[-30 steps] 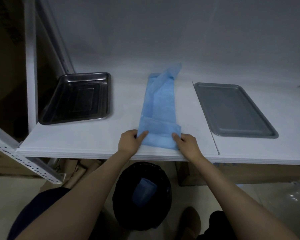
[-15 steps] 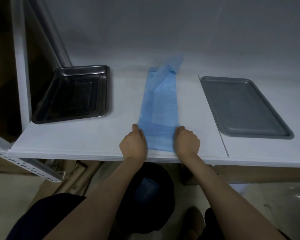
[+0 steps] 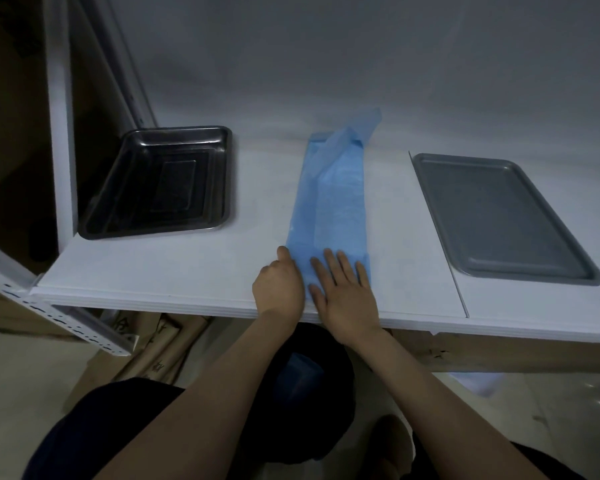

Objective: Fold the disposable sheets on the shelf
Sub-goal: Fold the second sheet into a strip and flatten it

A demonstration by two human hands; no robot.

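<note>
A blue disposable sheet point(image 3: 333, 199), folded into a long narrow strip, lies on the white shelf point(image 3: 174, 268) running from the front edge toward the back wall. Its far end stands up loosely against the wall. My right hand point(image 3: 343, 289) lies flat with straight fingers on the strip's near end. My left hand point(image 3: 279, 284) sits with curled fingers at the strip's left near edge, thumb touching the sheet; whether it pinches the edge is hidden.
A shiny deep steel tray point(image 3: 160, 181) stands at the left of the shelf. A flat grey tray point(image 3: 499, 216) lies at the right. Under the shelf edge is a black bin point(image 3: 312, 382) with blue material inside, beside cardboard pieces point(image 3: 160, 344).
My right hand has moved from the strip's right edge onto its top and spread flat. The left hand stays at the left edge. The folded near end now lies flatter.
</note>
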